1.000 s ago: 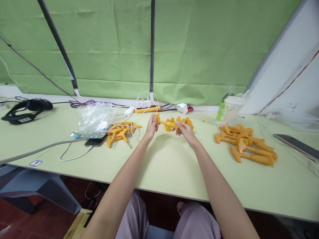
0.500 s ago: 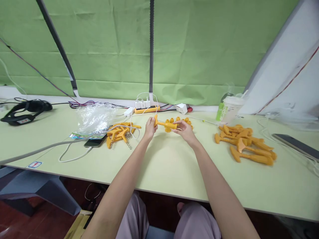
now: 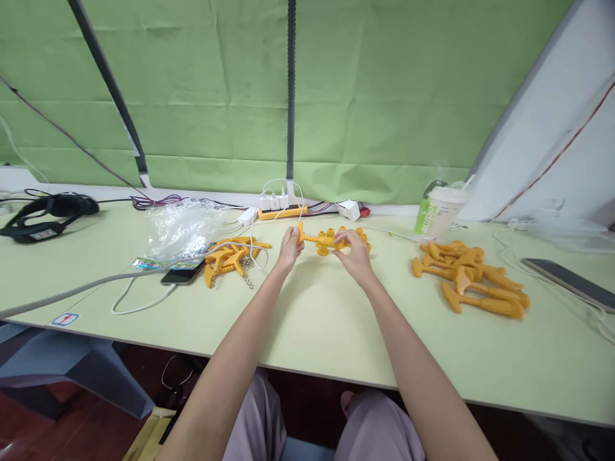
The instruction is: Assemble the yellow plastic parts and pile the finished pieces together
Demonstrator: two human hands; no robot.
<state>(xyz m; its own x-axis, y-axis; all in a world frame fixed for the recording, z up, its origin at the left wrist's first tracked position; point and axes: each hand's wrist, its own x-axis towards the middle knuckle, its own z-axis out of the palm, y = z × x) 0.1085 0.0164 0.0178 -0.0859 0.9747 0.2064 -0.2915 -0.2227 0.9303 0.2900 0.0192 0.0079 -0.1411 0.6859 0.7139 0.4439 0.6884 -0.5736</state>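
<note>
Between both hands, just above the pale green table [image 3: 317, 320], I hold a yellow plastic piece [image 3: 321, 241] with a rod and a knobbed body. My left hand [image 3: 289, 248] pinches its flared left end. My right hand [image 3: 353, 251] closes its fingers over the knobbed right part. Behind my right hand lie a few small yellow caps [image 3: 360, 233]. A pile of yellow parts with metal springs [image 3: 233, 257] sits to the left of my left hand. A larger pile of yellow handle pieces [image 3: 468, 276] lies to the right.
A phone [image 3: 183, 273] on a white cable and a crumpled clear bag [image 3: 180, 225] lie at the left. A power strip [image 3: 281, 210] and plugs line the back edge. A lidded drink cup [image 3: 439, 210] stands back right. A dark tablet [image 3: 569, 282] lies far right, black headgear [image 3: 45, 211] far left.
My right hand has shifted its fingers up and over the knobbed body of the yellow piece. My left hand keeps its pinch on the end. The view has drifted slightly.
</note>
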